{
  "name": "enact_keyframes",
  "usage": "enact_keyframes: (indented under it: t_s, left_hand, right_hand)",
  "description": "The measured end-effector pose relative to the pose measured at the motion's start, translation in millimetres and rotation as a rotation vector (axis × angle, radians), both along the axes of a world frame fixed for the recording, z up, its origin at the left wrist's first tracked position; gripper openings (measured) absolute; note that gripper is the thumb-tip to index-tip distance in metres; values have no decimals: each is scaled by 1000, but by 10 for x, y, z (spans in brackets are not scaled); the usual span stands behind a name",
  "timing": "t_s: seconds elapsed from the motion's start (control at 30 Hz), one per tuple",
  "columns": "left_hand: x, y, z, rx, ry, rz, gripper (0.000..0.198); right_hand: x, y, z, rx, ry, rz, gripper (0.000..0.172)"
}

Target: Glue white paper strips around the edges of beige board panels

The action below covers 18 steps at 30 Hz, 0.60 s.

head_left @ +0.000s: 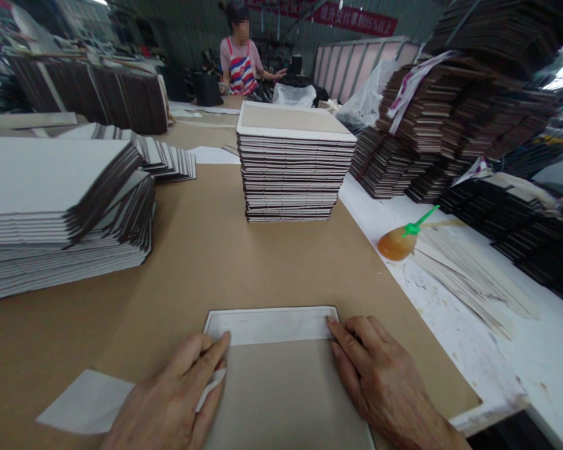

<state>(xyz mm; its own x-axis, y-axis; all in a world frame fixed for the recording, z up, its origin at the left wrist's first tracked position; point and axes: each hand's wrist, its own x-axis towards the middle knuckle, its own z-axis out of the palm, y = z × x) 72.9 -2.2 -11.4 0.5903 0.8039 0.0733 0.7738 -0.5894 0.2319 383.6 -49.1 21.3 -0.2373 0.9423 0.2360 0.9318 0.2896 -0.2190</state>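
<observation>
A flat grey-beige board (281, 394) with a dark rim lies in front of me, and a white strip (281, 325) covers its far end. At the board's left edge is my left hand (173, 390), its index fingertip on the strip's left end. A piece of white paper (211, 389) is pinched between its fingers. More white paper (87, 403) shows to the left of that hand; whether the two are one sheet is hidden. My right hand (380, 365) rests along the right edge, index fingertip on the strip's right corner, the fingers apart and gripping nothing.
A tall stack of boards (298, 169) stands beyond the board. To the left lie slanting stacks of pale panels (51, 187). An orange bulb-shaped bottle with a green tip (398, 242) and loose strips (464, 275) lie right. Bundled dark panels (431, 125) rise behind; a person (241, 62) stands farther back.
</observation>
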Motion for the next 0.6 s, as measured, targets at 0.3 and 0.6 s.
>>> enact_keyframes:
  t_s: [0.3, 0.6]
  left_hand:
    - [7, 20, 10, 75, -26, 12, 43]
    - [8, 20, 8, 129, 6, -15, 43]
  right_hand:
    - [42, -26, 8, -70, -13, -8, 45]
    - [44, -7, 28, -140, -43, 17, 45]
